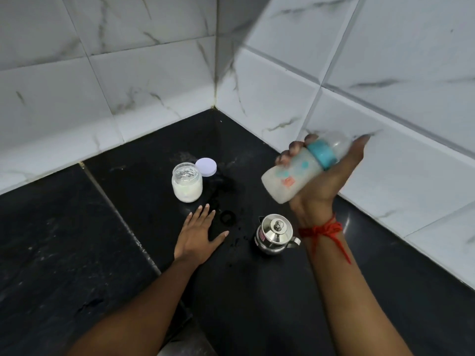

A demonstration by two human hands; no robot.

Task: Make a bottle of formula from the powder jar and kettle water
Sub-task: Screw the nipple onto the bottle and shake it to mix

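The right hand (321,186) holds the bottle (290,178) tilted in the air, with the fingers curled round its body. The left hand (198,235) lies flat and spread on the dark surface (77,253). The bottle looks light and smooth, perhaps slippery. The body below the teal collar (322,155) seems the safest grip. There is one bottle, one open powder jar (186,186), one lid (206,167) and one kettle (273,233).

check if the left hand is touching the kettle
Apart. The head view shows a stretch of black counter between the kettle and the thumb of the left hand.
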